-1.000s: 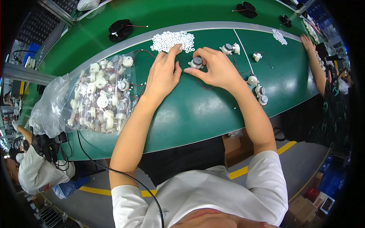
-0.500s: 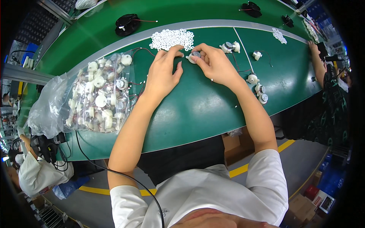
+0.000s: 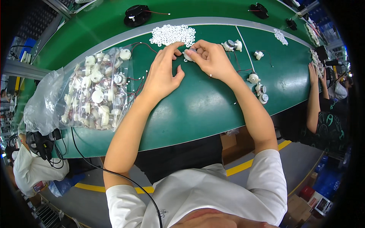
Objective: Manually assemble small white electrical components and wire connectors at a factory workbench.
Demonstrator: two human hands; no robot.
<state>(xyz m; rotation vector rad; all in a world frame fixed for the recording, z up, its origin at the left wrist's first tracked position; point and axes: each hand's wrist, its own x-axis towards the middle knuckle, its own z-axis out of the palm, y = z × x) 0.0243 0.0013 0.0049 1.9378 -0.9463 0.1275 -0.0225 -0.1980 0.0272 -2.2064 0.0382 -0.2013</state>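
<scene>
One small, round white-and-grey part (image 3: 187,57) pinched in the right hand (image 3: 211,60) above a green worktop (image 3: 197,106).
It sits between thumb and fingers, near a heap of flat white rings (image 3: 173,35); the left hand (image 3: 162,72) is open beside it, thumb apart from bent fingers, right of a clear plastic bag of round white parts (image 3: 95,89).

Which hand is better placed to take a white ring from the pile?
Probably the left hand: its fingertips are by the near edge of the white ring pile, and it seems empty. The right hand is pinching a white part.
</scene>
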